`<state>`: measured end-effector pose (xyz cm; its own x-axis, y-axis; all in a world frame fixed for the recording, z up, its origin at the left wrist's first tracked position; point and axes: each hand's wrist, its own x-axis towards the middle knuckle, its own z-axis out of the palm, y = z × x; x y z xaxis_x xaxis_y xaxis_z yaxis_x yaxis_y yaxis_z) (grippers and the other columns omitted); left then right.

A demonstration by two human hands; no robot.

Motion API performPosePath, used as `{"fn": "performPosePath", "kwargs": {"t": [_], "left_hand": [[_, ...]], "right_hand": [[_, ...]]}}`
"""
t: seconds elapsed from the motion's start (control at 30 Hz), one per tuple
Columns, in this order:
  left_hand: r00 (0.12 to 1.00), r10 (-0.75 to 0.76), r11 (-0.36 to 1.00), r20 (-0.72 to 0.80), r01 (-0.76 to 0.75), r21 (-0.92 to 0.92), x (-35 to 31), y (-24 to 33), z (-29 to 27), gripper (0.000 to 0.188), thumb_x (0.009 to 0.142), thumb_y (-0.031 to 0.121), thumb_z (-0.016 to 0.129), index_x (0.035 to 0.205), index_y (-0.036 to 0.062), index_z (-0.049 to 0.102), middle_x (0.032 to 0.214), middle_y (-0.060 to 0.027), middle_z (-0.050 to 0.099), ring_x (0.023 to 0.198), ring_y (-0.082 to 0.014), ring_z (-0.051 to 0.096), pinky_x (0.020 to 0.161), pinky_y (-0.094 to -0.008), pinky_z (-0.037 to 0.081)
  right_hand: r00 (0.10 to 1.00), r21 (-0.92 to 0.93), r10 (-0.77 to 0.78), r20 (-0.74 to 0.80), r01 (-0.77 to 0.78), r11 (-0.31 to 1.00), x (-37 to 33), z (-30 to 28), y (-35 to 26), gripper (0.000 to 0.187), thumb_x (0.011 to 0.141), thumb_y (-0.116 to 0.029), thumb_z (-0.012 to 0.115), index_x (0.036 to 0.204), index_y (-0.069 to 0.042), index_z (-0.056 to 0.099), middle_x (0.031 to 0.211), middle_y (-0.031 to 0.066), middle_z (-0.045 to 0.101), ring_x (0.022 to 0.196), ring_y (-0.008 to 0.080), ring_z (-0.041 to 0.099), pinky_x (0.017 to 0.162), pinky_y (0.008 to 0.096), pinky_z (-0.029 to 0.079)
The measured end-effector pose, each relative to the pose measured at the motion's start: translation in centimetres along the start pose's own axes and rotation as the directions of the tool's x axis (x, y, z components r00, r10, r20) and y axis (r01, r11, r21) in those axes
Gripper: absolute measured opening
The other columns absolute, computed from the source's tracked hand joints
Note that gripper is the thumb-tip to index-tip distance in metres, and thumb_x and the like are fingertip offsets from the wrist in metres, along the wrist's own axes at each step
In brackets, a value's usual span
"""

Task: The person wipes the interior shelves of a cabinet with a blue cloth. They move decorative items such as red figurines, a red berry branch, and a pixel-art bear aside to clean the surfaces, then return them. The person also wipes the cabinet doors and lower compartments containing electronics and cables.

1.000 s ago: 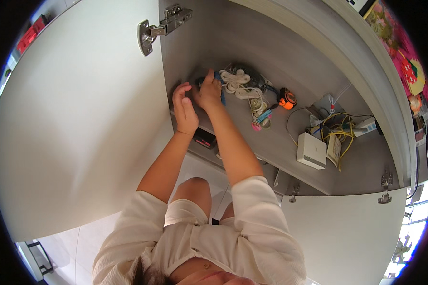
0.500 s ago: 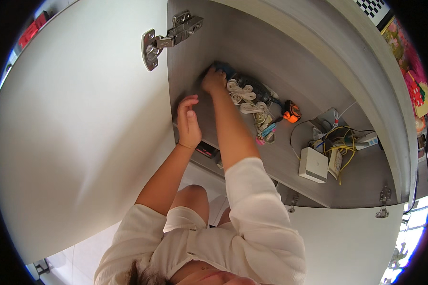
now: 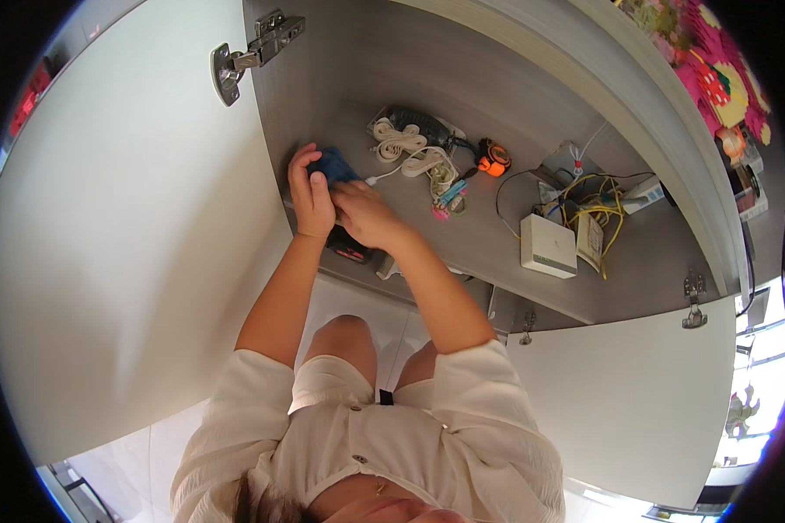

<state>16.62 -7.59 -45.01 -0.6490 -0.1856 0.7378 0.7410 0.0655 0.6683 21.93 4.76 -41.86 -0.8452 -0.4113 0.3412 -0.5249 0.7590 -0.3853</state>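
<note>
Both of my hands are inside an open grey cabinet, at the front left of its shelf (image 3: 497,261). My left hand (image 3: 309,197) grips the left side of a small dark blue object (image 3: 333,163). My right hand (image 3: 366,215) is closed over the object's lower right side. What the object is cannot be told. A black item with red marks (image 3: 351,250) sits at the shelf edge just below my hands.
On the shelf lie a coiled white cable (image 3: 407,145), a black tool (image 3: 420,123), an orange tape measure (image 3: 495,160), a white box (image 3: 548,247) and tangled yellow wires (image 3: 598,207). The left door (image 3: 122,244) stands open on its hinge (image 3: 255,50); the right door (image 3: 637,392) hangs open too.
My right hand has drawn back from deeper in the shelf to its front edge. Both hands now hold the dark blue object together.
</note>
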Motion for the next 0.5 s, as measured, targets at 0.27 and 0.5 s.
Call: {"fn": "performPosePath", "kwargs": {"t": [0.27, 0.5], "left_hand": [[0.985, -0.048, 0.999, 0.164, 0.051, -0.018, -2.8, 3.2, -3.4, 0.027, 0.100, 0.022, 0.043, 0.115, 0.0017, 0.051, 0.122, -0.0141, 0.053, 0.113, -0.0236, 0.049, 0.101, -0.0353, 0.034], [0.919, 0.104, 0.976, 0.381, -0.168, 0.139, -11.0, 15.0, -16.2, 0.008, 0.081, 0.005, 0.061, 0.083, 0.0081, 0.054, 0.090, -0.0093, 0.059, 0.077, -0.0270, 0.054, 0.075, -0.0384, 0.040]], "right_hand": [[0.918, -0.144, 0.291, -0.271, -0.337, 0.930, -12.1, -4.8, -1.1, 0.035, 0.079, -0.002, 0.056, 0.114, -0.008, 0.061, 0.110, 0.0168, 0.059, 0.102, 0.0373, 0.053, 0.090, 0.0436, 0.043], [0.889, 0.115, 0.272, -0.368, -0.247, 0.962, -4.1, -0.3, -0.7, 0.032, 0.080, -0.005, 0.059, 0.112, -0.007, 0.063, 0.104, 0.0185, 0.064, 0.098, 0.0397, 0.057, 0.088, 0.0426, 0.045]]}}
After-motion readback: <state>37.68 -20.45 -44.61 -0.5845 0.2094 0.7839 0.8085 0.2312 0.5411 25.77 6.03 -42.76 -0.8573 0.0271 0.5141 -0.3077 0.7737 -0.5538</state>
